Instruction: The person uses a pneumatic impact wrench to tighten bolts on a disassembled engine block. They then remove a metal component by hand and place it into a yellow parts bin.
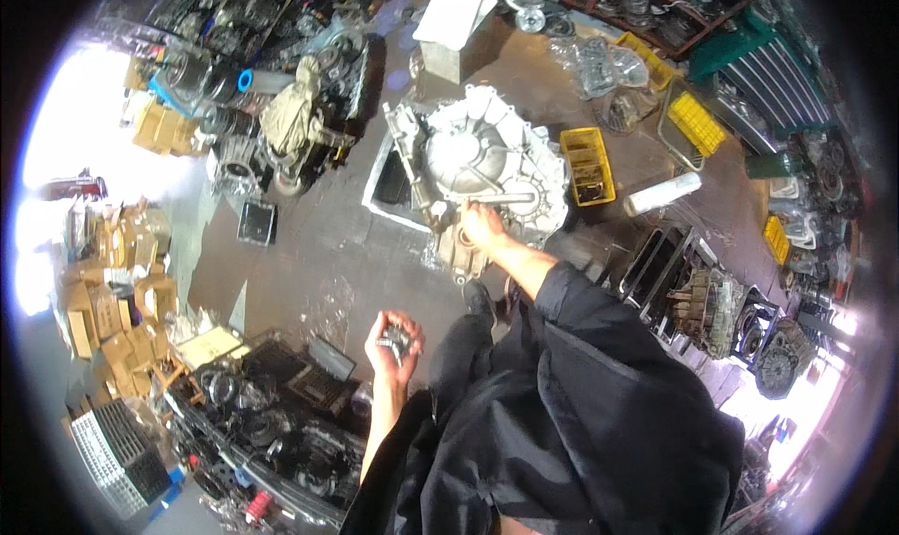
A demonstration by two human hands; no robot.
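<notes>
A large silver transmission housing point(496, 151) stands in front of me, its round bell opening facing up. At its near edge is my right hand point(481, 226), fingers closed and reaching down beside a brownish metal casing point(459, 257). Whatever those fingers pinch is too small to make out. My left hand point(382, 348) is held lower and to the left, away from the housing, cupped round a handful of small metal bolts point(400, 340). A jointed metal bar point(408, 151) runs along the housing's left side, over a pale-rimmed dark tray point(386, 184).
Right of the housing stands a yellow bin point(587, 166) with small parts, then a white roll point(663, 194). A covered white box point(449, 34) is behind it. Gearboxes point(707, 310) line the right, a parts-filled bench point(281, 432) the lower left, cardboard boxes point(117, 319) the far left.
</notes>
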